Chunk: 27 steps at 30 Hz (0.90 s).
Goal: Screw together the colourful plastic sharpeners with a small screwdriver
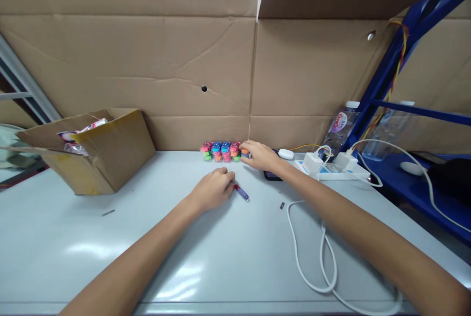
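A row of small coloured plastic pieces (221, 151), pink and blue above with green, orange and pink below, stands against the cardboard wall. My right hand (260, 155) reaches to the row's right end, its fingers closed around an orange and blue piece (244, 152) that they partly hide. Nearer to me, my left hand (213, 189) rests on the table with curled fingers. A purple pen (242, 192) with a red part sticks out from its fingertips and lies low over the tabletop.
An open cardboard box (121, 159) with wrapped items stands at left. Behind my right forearm are a dark phone (271, 176), a white case (286, 154) and a power strip (331, 172) with chargers. A white cable (299, 262) loops across the table (176, 252). Plastic bottles (340, 127) stand at right.
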Each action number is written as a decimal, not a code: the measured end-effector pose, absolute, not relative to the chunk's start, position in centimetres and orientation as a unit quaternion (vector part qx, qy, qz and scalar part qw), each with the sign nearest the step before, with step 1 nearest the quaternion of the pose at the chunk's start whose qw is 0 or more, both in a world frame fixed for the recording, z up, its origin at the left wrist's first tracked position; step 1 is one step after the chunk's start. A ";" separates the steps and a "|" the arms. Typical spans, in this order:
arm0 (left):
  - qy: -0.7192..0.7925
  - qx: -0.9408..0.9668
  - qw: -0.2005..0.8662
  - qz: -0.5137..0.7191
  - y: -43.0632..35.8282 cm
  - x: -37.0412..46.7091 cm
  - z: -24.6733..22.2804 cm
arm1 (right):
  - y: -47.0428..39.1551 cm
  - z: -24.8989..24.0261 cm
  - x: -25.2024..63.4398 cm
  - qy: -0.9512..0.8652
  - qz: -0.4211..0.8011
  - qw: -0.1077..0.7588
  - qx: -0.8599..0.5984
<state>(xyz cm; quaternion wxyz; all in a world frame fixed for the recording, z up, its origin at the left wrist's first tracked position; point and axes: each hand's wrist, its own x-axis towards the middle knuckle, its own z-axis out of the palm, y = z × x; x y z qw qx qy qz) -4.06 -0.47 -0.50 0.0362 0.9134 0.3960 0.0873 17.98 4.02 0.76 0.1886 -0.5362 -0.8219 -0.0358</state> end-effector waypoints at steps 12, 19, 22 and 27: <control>0.417 0.898 0.071 0.125 -0.7 -3.6 -0.5 | -3.3 0.1 19.3 -0.780 0.051 0.395 -0.483; 0.318 0.887 0.216 0.256 -2.4 -2.2 0.0 | -8.2 -1.6 20.1 -0.766 0.173 0.442 -0.433; 0.285 0.902 0.199 0.256 -3.0 -2.0 0.2 | -8.1 -2.1 20.1 -0.760 0.205 0.444 -0.427; 0.269 0.915 0.182 0.239 -3.1 -2.1 0.2 | -8.0 -2.1 20.4 -0.777 0.199 0.416 -0.428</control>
